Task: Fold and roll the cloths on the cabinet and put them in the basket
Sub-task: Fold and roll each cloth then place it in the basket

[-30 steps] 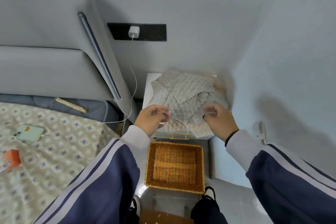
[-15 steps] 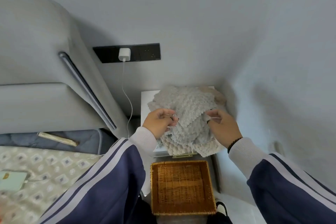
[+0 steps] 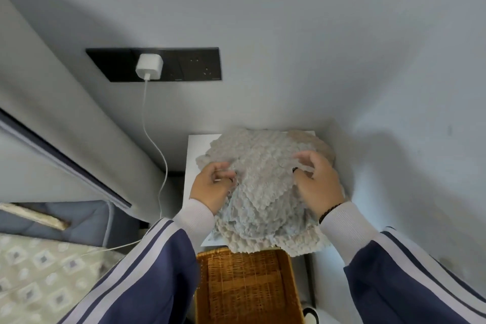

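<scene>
Bed (image 3: 34, 265) at near left, patterned cover; grey padded headboard (image 3: 52, 118) rises behind it along the left.

White cabinet (image 3: 196, 150) stands in the far corner between headboard and right wall. Only its left strip and far edge show; the rest is covered.

Cloths (image 3: 260, 192): a heap of grey-beige, bumpy-textured pieces piled on the cabinet top, several layers overlapping, none folded or rolled. The near edge of the heap hangs over the cabinet front, just above the basket.

Basket (image 3: 247, 289): brown wicker, rectangular, on the floor directly in front of the cabinet, nothing visible inside.

Left hand (image 3: 211, 187) at the left edge of the heap, fingers curled, pinching cloth between thumb and fingertips. Right hand (image 3: 318, 181) on the right side of the heap, fingers bent and spread over the cloth; whether it actually grasps the fabric cannot be told. Dark bracelet (image 3: 330, 212) at the right wrist.

Black socket panel (image 3: 153, 64) on the far wall, white charger (image 3: 149, 69) plugged in, white cable (image 3: 155, 144) trailing down toward the bed.
</scene>
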`<act>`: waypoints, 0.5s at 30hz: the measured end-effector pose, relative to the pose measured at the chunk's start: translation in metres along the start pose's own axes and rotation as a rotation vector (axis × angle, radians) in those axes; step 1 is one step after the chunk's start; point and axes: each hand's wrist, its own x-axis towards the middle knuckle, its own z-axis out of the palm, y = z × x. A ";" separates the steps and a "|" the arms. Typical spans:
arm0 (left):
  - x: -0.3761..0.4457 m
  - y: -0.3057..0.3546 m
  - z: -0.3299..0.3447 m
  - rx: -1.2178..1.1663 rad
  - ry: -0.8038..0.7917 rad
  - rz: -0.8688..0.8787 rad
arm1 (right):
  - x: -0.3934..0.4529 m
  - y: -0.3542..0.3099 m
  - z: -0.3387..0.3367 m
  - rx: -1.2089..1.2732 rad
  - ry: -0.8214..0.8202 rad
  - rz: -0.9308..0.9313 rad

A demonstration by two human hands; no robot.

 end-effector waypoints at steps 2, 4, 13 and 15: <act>0.016 -0.019 0.012 0.014 0.020 0.032 | 0.009 0.017 0.003 -0.003 0.011 -0.056; 0.028 -0.035 0.019 0.075 0.018 0.100 | 0.015 0.033 0.007 -0.039 0.002 -0.143; 0.074 -0.093 0.029 0.410 -0.023 0.550 | 0.038 0.100 0.058 -0.187 -0.233 -0.386; 0.087 -0.104 0.028 0.401 -0.004 0.611 | 0.044 0.113 0.068 -0.172 -0.252 -0.428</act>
